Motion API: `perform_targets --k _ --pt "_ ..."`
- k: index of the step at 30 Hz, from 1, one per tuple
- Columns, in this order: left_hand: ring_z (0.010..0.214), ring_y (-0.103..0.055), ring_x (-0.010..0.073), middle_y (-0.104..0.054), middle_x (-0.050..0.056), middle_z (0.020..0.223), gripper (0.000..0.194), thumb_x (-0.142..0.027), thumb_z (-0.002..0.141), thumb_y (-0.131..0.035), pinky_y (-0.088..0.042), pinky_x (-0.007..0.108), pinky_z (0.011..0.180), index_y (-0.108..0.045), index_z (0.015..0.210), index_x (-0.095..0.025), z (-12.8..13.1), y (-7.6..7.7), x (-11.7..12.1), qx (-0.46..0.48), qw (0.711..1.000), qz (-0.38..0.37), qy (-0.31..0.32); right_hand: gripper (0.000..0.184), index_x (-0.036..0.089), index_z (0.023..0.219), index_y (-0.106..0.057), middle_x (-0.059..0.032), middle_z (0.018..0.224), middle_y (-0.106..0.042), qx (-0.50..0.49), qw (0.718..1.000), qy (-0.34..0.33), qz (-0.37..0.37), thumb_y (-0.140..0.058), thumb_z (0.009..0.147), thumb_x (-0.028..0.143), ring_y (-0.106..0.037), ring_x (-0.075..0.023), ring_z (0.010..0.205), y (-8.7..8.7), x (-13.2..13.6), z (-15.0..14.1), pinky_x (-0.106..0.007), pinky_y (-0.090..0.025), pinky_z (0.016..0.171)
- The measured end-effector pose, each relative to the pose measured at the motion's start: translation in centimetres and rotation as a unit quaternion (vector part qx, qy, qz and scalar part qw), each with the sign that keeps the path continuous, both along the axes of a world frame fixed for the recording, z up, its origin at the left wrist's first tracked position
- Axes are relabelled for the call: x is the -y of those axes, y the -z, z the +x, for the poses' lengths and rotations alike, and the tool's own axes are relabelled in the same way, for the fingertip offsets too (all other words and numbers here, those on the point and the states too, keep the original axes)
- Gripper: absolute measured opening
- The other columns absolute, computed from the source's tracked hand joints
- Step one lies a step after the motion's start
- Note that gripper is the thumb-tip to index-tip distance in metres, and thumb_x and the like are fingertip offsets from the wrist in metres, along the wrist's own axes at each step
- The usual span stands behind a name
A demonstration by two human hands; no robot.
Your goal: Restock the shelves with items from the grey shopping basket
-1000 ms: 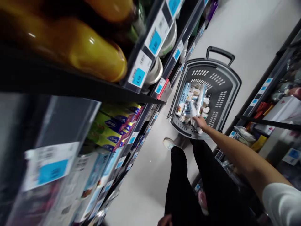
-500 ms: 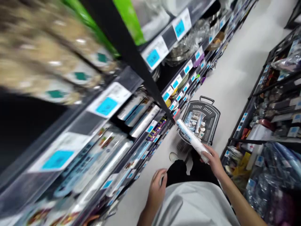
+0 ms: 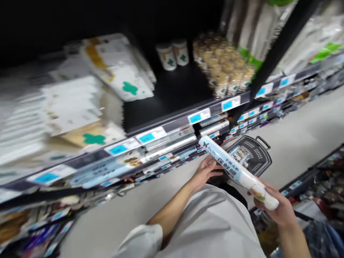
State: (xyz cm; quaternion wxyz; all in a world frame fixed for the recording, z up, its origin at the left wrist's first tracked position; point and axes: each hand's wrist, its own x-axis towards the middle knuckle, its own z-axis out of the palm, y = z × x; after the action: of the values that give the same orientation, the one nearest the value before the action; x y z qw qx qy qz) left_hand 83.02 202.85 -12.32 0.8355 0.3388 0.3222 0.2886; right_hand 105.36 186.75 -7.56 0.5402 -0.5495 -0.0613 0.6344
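Note:
My right hand [image 3: 281, 206] is closed around the near end of a long white and light-blue roll of cling film [image 3: 236, 172], with a butterfly and printed lettering on its wrapper. The roll slants up and left, its far end in front of the lower shelf. My left hand [image 3: 206, 172] is open beside the roll's middle, fingers stretched toward it; whether they touch it I cannot tell. Behind the roll a grey shopping basket [image 3: 264, 161] stands on the floor, partly covered by it, with several wrapped items [image 3: 239, 154] inside.
Shelving with a price-tag edge [image 3: 176, 123] runs along my left and ahead. On it are white packets with green marks [image 3: 129, 84], two paper cups [image 3: 172, 55] and small jar-like containers [image 3: 223, 68]. More shelves [image 3: 322, 179] border the aisle on the right.
My view has swung left toward the shelves. The roll now appears nearer, still in my right hand. My left hand has come up closer to the roll, its fingers stretched out.

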Motion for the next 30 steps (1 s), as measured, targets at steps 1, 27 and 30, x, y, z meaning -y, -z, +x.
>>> perform_targets --k 1,27,30 --pt "0.097 -0.071 0.0252 -0.069 0.008 0.107 0.055 -0.053 0.076 -0.083 -0.061 0.045 0.085 -0.06 0.113 -0.02 -0.5 -0.6 -0.1 0.06 0.997 -0.043 -0.005 0.049 0.025 0.107 -0.078 -0.0118 0.079 -0.076 -0.001 0.999 -0.031 -0.005 -0.082 0.064 0.048 -0.055 -0.0189 0.046 -0.3 -0.6 -0.3 -0.031 -0.038 0.042" --pt "0.107 -0.065 0.0246 -0.065 0.014 0.129 0.072 -0.055 0.073 -0.081 -0.053 0.035 0.089 -0.059 0.132 -0.02 -9.6 -0.3 -0.6 0.149 0.896 -0.109 -0.404 0.063 0.011 0.13 -0.062 -0.0231 0.12 -0.068 0.73 0.465 -0.395 0.309 -0.051 0.093 0.061 -0.062 -0.039 0.115 -0.4 -29.5 -15.5 -0.056 -0.047 0.101" --pt "0.104 -0.066 0.025 -0.068 0.015 0.125 0.066 -0.057 0.076 -0.077 -0.052 0.037 0.091 -0.064 0.129 -0.019 -8.9 1.4 0.0 0.123 0.88 -0.114 -0.444 0.058 0.013 0.122 -0.067 -0.0237 0.119 -0.068 0.767 0.41 -0.369 0.328 -0.05 0.093 0.061 -0.058 -0.0418 0.122 0.7 -34.5 -16.1 -0.061 -0.04 0.108"
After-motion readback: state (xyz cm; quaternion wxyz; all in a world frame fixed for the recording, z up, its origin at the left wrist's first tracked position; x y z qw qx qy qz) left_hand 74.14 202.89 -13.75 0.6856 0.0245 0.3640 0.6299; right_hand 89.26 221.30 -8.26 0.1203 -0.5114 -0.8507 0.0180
